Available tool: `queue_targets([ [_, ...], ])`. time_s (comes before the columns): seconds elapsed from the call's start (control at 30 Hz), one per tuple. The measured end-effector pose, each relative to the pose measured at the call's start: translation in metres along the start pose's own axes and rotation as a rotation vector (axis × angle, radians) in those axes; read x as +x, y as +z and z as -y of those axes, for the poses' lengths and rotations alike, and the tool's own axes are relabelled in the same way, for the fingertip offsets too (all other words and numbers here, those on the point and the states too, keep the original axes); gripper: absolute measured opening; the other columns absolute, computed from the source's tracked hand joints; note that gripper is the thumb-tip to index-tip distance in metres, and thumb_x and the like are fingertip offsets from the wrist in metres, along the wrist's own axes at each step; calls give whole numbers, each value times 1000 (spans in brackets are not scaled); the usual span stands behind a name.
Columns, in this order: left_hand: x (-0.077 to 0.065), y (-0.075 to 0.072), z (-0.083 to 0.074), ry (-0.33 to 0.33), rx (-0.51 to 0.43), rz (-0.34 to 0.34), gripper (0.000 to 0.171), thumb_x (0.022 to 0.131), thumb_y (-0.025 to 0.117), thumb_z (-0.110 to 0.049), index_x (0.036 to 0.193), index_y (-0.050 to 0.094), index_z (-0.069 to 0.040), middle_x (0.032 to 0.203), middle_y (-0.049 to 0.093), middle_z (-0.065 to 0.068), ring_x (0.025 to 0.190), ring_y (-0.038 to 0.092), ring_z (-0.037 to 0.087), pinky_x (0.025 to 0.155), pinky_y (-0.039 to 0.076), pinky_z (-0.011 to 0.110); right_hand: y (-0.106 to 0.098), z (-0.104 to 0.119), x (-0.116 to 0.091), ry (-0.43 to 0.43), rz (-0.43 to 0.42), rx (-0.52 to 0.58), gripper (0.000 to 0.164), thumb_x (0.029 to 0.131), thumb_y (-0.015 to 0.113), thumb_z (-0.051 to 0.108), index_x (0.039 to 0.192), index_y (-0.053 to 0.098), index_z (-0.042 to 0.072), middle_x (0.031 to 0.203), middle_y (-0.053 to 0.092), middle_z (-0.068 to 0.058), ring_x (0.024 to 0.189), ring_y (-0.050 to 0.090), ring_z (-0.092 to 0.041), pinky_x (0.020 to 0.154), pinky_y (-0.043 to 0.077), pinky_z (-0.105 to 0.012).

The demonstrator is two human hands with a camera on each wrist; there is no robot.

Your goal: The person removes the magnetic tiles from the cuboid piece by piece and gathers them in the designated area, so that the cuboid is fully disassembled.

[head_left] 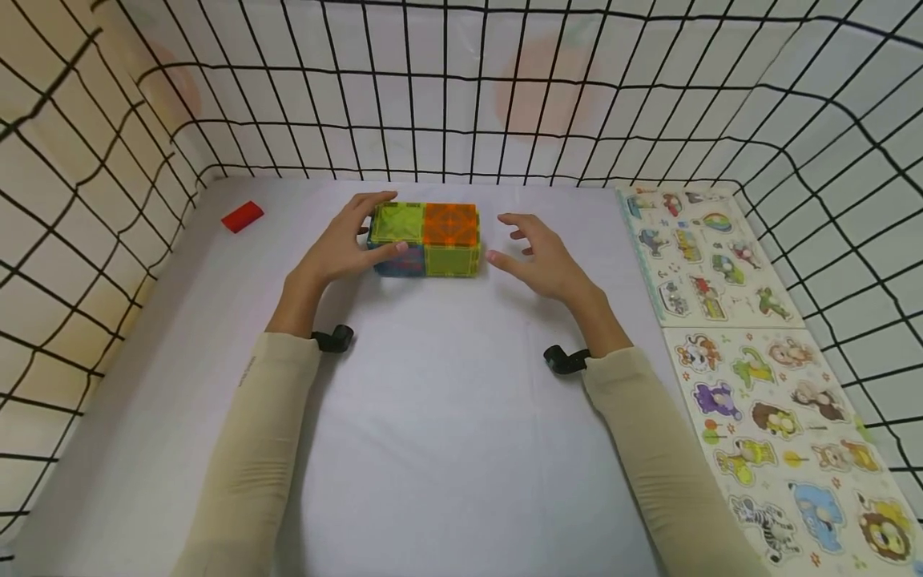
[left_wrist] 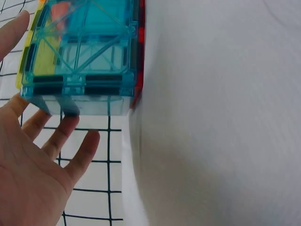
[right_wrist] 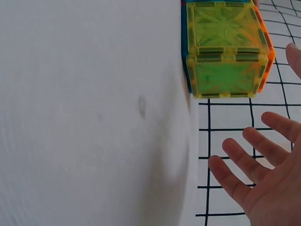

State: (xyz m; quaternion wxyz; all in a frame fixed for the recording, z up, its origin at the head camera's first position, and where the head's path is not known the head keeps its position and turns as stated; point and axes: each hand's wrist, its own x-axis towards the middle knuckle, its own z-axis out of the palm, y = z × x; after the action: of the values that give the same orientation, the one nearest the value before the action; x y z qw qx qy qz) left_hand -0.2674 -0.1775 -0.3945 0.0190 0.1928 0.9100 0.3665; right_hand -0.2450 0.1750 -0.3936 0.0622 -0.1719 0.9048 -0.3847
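Observation:
A box built of see-through magnetic tiles [head_left: 452,239] lies on the white cloth near the back. Its top is yellow-green on the left and orange on the right; its front is blue and yellow-green. Around its left end is my left hand [head_left: 346,239], thumb toward the front and fingers toward the back. In the left wrist view those fingers are spread beside the teal end [left_wrist: 80,61]; whether they touch it I cannot tell. My right hand [head_left: 537,255] hovers just off the right end, spread and holding nothing, below the yellow-green tiles [right_wrist: 228,47] in the right wrist view.
A red cylinder-like piece [head_left: 242,216] lies at the back left. Along the right side rests an open sticker book [head_left: 667,326] with cartoon animals and toys. Black wire mesh [head_left: 443,128] fences the back and both sides.

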Motion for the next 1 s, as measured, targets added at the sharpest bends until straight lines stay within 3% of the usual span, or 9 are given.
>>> queue_targets([
  [0.2, -1, 0, 7, -3, -104, -6, 81, 89, 74, -51, 158, 35, -35, 163, 35, -1, 144, 42, 27, 114, 45, 56, 11, -4, 2, -68, -30, 74, 74, 94, 70, 51, 155, 42, 21, 160, 42, -5, 137, 51, -29, 110, 48, -50],
  [0.37, -2, 0, 9, -54, -158, -14, 81, 87, 77, -52, 156, 37, -38, 163, 35, -6, 146, 40, 26, 110, 50, 53, 15, -5, 6, -83, -47, 85, 74, 94, 72, 48, 155, 41, 19, 158, 43, -9, 135, 53, -28, 109, 50, -49],
  [1.0, 0, 2, 11, -94, -184, -58, 78, 83, 80, -54, 151, 45, -40, 160, 41, -13, 146, 43, 26, 116, 38, 60, 27, 9, 21, -89, -71, 161, 80, 90, 77, 48, 156, 41, 21, 158, 43, -5, 130, 57, -29, 104, 54, -45],
])
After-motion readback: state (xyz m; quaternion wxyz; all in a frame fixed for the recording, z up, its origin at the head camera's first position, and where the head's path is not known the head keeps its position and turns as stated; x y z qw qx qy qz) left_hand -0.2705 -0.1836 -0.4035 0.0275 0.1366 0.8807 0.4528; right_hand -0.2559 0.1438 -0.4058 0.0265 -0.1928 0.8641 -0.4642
